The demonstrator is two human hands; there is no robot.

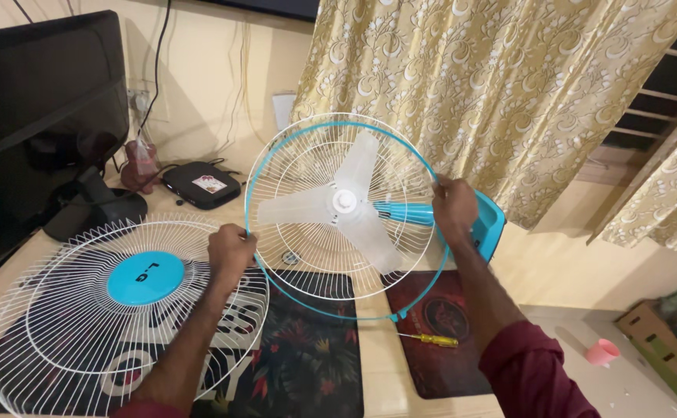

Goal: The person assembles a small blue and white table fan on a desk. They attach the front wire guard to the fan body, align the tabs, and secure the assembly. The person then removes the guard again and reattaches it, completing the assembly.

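Desk (377, 364): L hand (230, 251) & R hand (453, 207) fingers grip blue ring (338, 308) round fan (346, 203), fingertips hidden.

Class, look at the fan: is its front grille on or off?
Off. The front grille lies flat on the table, apart from the fan, whose blades are bare. The left hand and right hand grip the blue ring.

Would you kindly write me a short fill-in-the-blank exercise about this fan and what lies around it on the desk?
1. Both hands, the left hand and the right hand, grip the fan's ______ ring.
2. The fan blades number ______.
3. The detached front grille lies flat on the desk, to the ______ of the fan.
4. The tool with the yellow handle, lying below the ring, is a ______.

Missing words: blue; three; left; screwdriver
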